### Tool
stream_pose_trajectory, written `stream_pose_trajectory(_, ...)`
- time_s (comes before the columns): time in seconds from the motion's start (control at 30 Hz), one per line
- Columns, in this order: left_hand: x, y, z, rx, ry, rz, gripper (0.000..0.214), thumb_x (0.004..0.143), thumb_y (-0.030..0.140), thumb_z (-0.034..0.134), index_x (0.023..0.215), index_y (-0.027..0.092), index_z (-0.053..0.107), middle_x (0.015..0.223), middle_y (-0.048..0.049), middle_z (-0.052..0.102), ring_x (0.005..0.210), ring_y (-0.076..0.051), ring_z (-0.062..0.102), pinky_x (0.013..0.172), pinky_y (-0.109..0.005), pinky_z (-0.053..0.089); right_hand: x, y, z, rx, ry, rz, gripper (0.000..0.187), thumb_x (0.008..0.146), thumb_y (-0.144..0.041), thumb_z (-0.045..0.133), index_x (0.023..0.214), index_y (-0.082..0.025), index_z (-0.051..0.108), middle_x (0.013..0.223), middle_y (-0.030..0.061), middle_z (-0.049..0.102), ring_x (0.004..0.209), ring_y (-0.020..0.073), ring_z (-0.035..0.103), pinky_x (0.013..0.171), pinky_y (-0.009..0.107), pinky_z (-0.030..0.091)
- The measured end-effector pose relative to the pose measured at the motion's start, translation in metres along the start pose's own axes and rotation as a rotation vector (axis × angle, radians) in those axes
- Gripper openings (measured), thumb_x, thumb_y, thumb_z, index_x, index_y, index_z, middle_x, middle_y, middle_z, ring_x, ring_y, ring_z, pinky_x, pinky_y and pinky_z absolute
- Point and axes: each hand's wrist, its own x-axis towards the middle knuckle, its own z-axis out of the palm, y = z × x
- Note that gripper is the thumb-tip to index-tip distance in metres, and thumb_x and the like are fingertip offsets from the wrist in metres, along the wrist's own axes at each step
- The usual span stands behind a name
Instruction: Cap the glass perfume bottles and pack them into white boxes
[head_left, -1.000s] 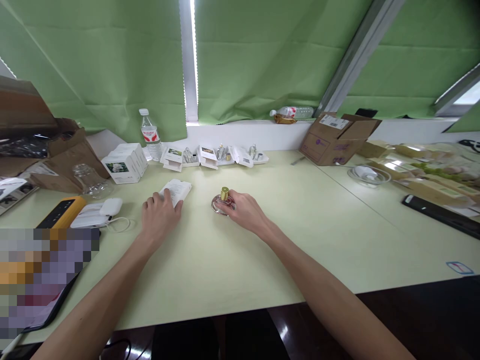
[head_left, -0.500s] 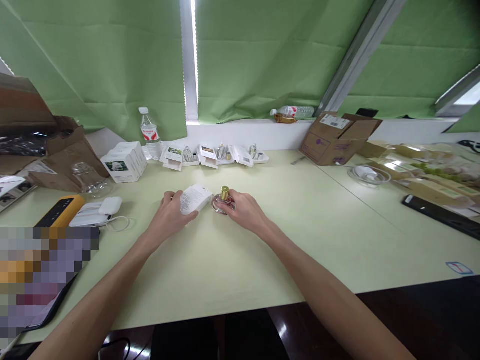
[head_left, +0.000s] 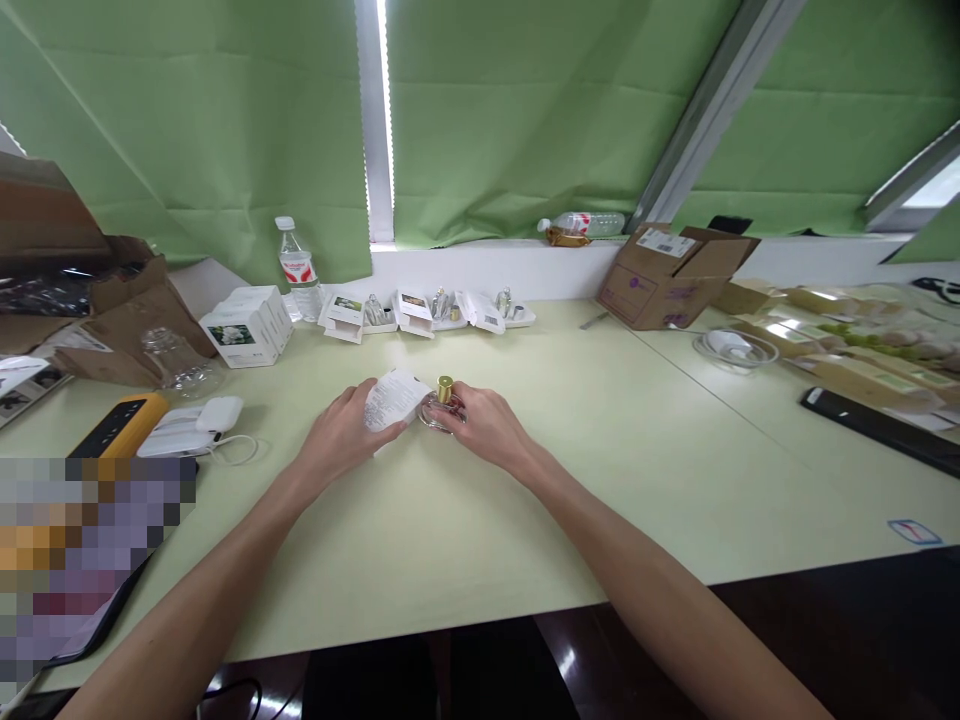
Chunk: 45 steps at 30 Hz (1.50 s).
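Note:
My left hand [head_left: 346, 428] is closed around a small white box [head_left: 394, 397] with fine print on its upper face. The box is tilted, its right end close to a clear glass bottle. That glass bottle [head_left: 436, 414] has a gold neck [head_left: 445, 388] and stands upright near the middle of the table. Fingers of my right hand [head_left: 487, 425] grip the bottle from its right side and hide part of the glass. Whether box and bottle touch, I cannot tell.
Three opened white boxes [head_left: 415, 314] with small glass bottles line the table's back. White flower-print boxes [head_left: 247, 328], a water bottle [head_left: 300, 270] and a glass jar [head_left: 180, 365] stand left. A cardboard box [head_left: 652, 285] and a coiled white cable [head_left: 735, 348] are right.
The white box in my left hand has tipped and shifted slightly right, nearer the glass bottle. My right hand still holds the bottle, a little further left in view.

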Motion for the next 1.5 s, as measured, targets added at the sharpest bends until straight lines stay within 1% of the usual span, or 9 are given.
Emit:
stream_pose_trajectory(0.17,-0.001,0.002,-0.001,-0.005,0.041,0.036,0.067,0.077,0.054,0.057,0.135,0.025,0.038,0.127,-0.0107,0.057,0.111,-0.03,0.056,0.08,-0.035,0.047,-0.001,-0.001,0.001,-0.035,0.027,-0.025,0.026,0.09,-0.045,0.053,0.082,-0.02,0.051,0.073,0.0024,0.064,0.062,0.0159,0.056,0.054,0.026,0.03)
stream_pose_trajectory(0.33,-0.002,0.001,0.0,0.007,-0.002,0.028,0.071,0.077,0.055,0.058,0.137,0.024,0.037,0.122,-0.011,0.06,0.111,-0.032,0.056,0.081,-0.038,0.047,-0.002,-0.001,0.0,0.013,0.117,-0.006,0.029,0.089,-0.048,0.052,0.081,-0.021,0.051,0.072,0.0021,0.064,0.061,0.016,0.056,0.056,0.026,0.032)
stream_pose_trajectory(0.5,-0.002,-0.001,0.002,0.021,-0.002,0.106,0.071,0.076,0.053,0.059,0.138,0.024,0.037,0.125,-0.0098,0.059,0.115,-0.031,0.054,0.086,-0.039,0.047,0.0,-0.001,-0.002,0.042,0.203,0.022,0.03,0.089,-0.049,0.051,0.077,-0.021,0.049,0.07,0.0017,0.063,0.059,0.0156,0.055,0.057,0.026,0.033)
stream_pose_trajectory(0.7,-0.003,0.004,0.002,0.018,-0.003,0.128,0.071,0.076,0.051,0.06,0.139,0.026,0.036,0.129,-0.008,0.057,0.112,-0.029,0.057,0.085,-0.039,0.047,0.001,0.002,-0.004,0.029,0.248,0.068,0.03,0.088,-0.049,0.051,0.077,-0.021,0.049,0.071,0.0024,0.063,0.059,0.0158,0.054,0.057,0.026,0.033)
stream_pose_trajectory(0.87,-0.004,0.004,0.001,-0.027,-0.025,0.185,0.075,0.076,0.055,0.06,0.14,0.026,0.035,0.135,-0.0072,0.053,0.123,-0.03,0.049,0.093,-0.039,0.044,0.002,0.004,-0.006,0.053,0.282,0.087,0.025,0.087,-0.044,0.054,0.079,-0.021,0.052,0.071,0.0014,0.063,0.059,0.0151,0.054,0.059,0.026,0.035)
stream_pose_trajectory(0.97,-0.005,0.004,0.0,-0.062,-0.05,0.209,0.077,0.075,0.057,0.061,0.141,0.026,0.034,0.139,-0.0058,0.051,0.127,-0.03,0.046,0.096,-0.039,0.043,0.002,0.004,-0.007,0.101,0.293,0.091,0.024,0.086,-0.042,0.054,0.077,-0.021,0.052,0.068,0.0007,0.063,0.058,0.0144,0.053,0.06,0.026,0.036)
stream_pose_trajectory(1.1,-0.007,0.006,-0.001,-0.097,-0.085,0.233,0.077,0.077,0.056,0.06,0.142,0.026,0.034,0.138,-0.0057,0.051,0.126,-0.03,0.046,0.097,-0.039,0.042,0.002,0.004,-0.007,0.198,0.295,0.117,0.025,0.085,-0.044,0.055,0.078,-0.02,0.056,0.067,0.0009,0.063,0.057,0.0141,0.052,0.057,0.026,0.036)
stream_pose_trajectory(1.27,-0.008,0.008,-0.003,-0.104,-0.088,0.268,0.076,0.077,0.053,0.062,0.142,0.026,0.034,0.137,-0.0058,0.052,0.124,-0.03,0.047,0.099,-0.04,0.041,0.003,0.006,-0.008,0.355,0.289,0.131,0.028,0.083,-0.046,0.057,0.086,-0.019,0.064,0.072,0.0021,0.066,0.061,0.0149,0.055,0.056,0.026,0.038)
stream_pose_trajectory(1.5,-0.009,0.011,-0.004,-0.087,-0.078,0.3,0.076,0.076,0.049,0.063,0.142,0.026,0.034,0.133,-0.0063,0.055,0.122,-0.029,0.049,0.098,-0.041,0.043,0.003,0.005,-0.012,0.527,0.259,0.182,0.035,0.078,-0.049,0.061,0.087,-0.016,0.067,0.074,0.0041,0.067,0.066,0.0168,0.058,0.059,0.027,0.043)
